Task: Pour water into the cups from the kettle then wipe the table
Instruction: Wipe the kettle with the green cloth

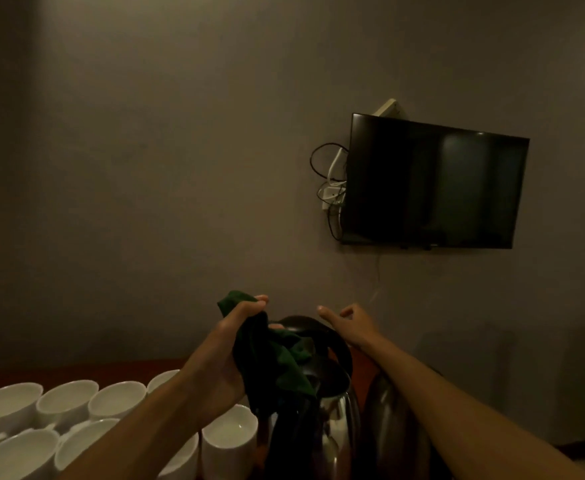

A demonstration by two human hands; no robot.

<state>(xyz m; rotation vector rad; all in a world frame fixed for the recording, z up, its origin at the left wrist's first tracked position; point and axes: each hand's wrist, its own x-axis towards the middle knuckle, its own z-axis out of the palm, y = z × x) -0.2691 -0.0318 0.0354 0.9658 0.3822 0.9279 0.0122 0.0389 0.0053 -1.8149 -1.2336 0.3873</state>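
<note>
A person stood over a tea table in a dim room, the left hand [228, 344] clenched around a bunched dark green cloth [280, 365] and the right hand [351, 323] released, thumb out and fingers loosely curled, holding nothing. Both hands hung above the kettle [338, 417], which stood on the table [76, 370] at the near edge of the frame, just right of the cups [118, 400]. The cloth's lower folds draped across the kettle's black handle [334, 342] and lid. The kettle, of polished steel, looked rigid and slick, and was likely heavy if full (its water level could not be seen). The arched handle on top appeared the safe place to grip, since the metal body might have been hot. The cloth was soft and light, and would probably wipe best spread flat under the palm rather than balled. The white cups, set rim to rim in two rows, looked like ceramic: breakable, and packed closely enough that a nudge to one could knock its neighbours. The nearest cup [230, 434], just beside the kettle, showed a glint inside that may have been water; whether the others held any could not be told in the low light. A steel flask [396, 427] stood just right of the kettle, touching it or nearly so. A dark TV [433, 181] hung on the wall behind.
</note>
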